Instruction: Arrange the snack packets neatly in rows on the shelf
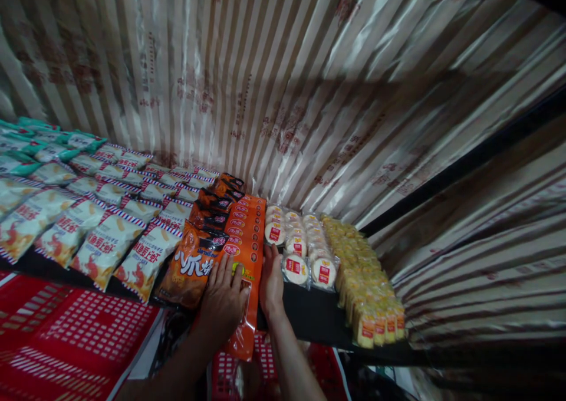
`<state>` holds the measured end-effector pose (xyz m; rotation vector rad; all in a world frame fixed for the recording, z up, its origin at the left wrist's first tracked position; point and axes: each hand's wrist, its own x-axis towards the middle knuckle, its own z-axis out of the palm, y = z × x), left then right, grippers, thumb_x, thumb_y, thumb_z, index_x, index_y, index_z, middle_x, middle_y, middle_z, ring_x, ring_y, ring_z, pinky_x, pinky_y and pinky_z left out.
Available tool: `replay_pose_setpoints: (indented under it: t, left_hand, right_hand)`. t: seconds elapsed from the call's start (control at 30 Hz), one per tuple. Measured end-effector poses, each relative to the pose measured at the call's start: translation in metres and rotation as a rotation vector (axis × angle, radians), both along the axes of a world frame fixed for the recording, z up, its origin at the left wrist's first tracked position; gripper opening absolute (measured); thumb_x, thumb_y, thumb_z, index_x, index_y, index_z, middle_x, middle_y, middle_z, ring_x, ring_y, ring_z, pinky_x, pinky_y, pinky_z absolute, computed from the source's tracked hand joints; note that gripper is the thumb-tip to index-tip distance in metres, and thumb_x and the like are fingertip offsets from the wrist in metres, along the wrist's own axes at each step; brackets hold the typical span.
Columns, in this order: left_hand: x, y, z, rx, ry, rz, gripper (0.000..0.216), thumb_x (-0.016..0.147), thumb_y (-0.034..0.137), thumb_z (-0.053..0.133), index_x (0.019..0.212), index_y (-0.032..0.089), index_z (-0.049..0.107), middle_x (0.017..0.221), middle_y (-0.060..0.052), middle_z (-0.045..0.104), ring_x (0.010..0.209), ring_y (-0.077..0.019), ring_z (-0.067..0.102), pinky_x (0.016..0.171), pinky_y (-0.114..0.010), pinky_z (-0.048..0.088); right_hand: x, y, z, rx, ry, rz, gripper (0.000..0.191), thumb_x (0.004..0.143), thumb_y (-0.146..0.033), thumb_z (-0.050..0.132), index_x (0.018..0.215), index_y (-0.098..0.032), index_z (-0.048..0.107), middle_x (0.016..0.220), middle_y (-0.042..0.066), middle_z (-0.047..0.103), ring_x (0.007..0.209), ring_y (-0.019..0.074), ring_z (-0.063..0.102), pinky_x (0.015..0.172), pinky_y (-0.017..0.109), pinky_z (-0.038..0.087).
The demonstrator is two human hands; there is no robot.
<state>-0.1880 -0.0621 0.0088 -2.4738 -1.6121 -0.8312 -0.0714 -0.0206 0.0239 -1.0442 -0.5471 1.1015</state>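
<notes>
My left hand (224, 292) lies on the front of a row of shiny orange snack packs (241, 259), fingers stretched out. Against the right side of the same row rests my right hand (271, 280), its palm turned toward the packs and its fingers straight. Just left of the row stand brown-and-orange snack bags (188, 271). To the right of my right hand are columns of round white crackers (295, 268) in clear wrappers with red labels. The front orange pack hangs over the shelf's edge.
White snack bags (106, 245) with striped edges fill the left, with green-topped bags (57, 147) behind. Yellow wrapped snacks (362, 271) stand at the right on the black shelf (309, 312). Red baskets (79, 330) sit below. A pleated printed sheet (247, 82) backs everything; a dark bar (464, 159) slants at right.
</notes>
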Motion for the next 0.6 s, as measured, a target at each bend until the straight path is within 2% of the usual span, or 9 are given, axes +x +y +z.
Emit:
replay_pose_setpoints:
  t: [0.17, 0.3, 0.47, 0.6]
  left_hand:
    - [-0.001, -0.002, 0.004, -0.004, 0.030, 0.006, 0.050, 0.087, 0.032, 0.040, 0.130, 0.007, 0.046, 0.141, -0.020, 0.041, 0.133, -0.0330, 0.033, 0.103, -0.052, 0.034]
    - [-0.002, -0.002, 0.005, -0.019, 0.038, -0.002, 0.050, 0.086, 0.032, 0.040, 0.131, 0.010, 0.046, 0.139, -0.018, 0.044, 0.132, -0.0311, 0.036, 0.102, -0.051, 0.035]
    - [-0.001, -0.001, 0.003, -0.030, -0.002, 0.004, 0.048, 0.087, 0.034, 0.040, 0.128, 0.011, 0.049, 0.140, -0.017, 0.044, 0.133, -0.0310, 0.033, 0.104, -0.051, 0.033]
    - [-0.001, -0.001, 0.002, -0.031, -0.014, -0.001, 0.046, 0.088, 0.034, 0.040, 0.126, 0.012, 0.051, 0.139, -0.017, 0.045, 0.133, -0.0309, 0.035, 0.105, -0.051, 0.032]
  right_hand:
    - [0.000, 0.001, -0.001, 0.013, 0.034, 0.009, 0.069, 0.087, -0.059, 0.033, 0.145, -0.022, 0.023, 0.147, 0.008, 0.034, 0.130, 0.0193, 0.040, 0.106, 0.040, 0.034]
    - [0.001, 0.002, -0.006, 0.002, -0.043, 0.026, 0.076, 0.085, -0.064, 0.034, 0.145, -0.019, 0.022, 0.146, 0.009, 0.035, 0.132, 0.0183, 0.037, 0.110, 0.038, 0.028]
    - [0.005, -0.003, -0.013, 0.038, -0.177, -0.036, 0.073, 0.085, -0.063, 0.035, 0.142, -0.018, 0.032, 0.148, 0.009, 0.032, 0.137, 0.0182, 0.029, 0.113, 0.038, 0.023]
    - [0.008, -0.016, -0.017, 0.051, -0.226, -0.079, 0.068, 0.086, -0.061, 0.035, 0.140, -0.019, 0.036, 0.146, 0.009, 0.035, 0.135, 0.0193, 0.032, 0.112, 0.039, 0.025]
